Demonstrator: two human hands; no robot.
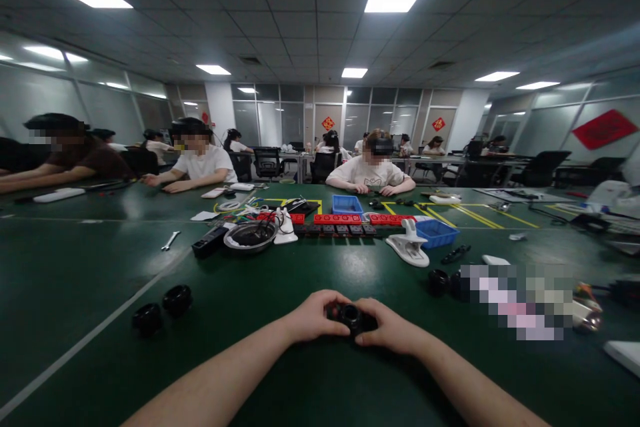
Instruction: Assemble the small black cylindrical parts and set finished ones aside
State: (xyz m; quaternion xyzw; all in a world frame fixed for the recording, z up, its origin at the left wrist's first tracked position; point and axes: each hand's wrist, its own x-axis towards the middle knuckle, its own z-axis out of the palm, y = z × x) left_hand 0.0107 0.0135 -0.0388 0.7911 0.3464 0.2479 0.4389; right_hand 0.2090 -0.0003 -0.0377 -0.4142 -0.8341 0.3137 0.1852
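Between my two hands, low in the middle of the view, is a round black part (352, 315) with an opening facing up. My left hand (317, 315) grips it from the left, and my right hand (387, 325) holds its right side. Two similar black parts, one (147, 319) nearer and one (177, 300) a little farther, sit on the green table (240, 360) at the left. Another black round part (439, 282) lies to the right, beyond my right hand.
Across the middle stand a metal bowl (250, 238) with cables, a white clip base (409, 247), blue trays (437, 233) and red socket strips (337, 219). A wrench (171, 241) lies left. People sit at the table's far side.
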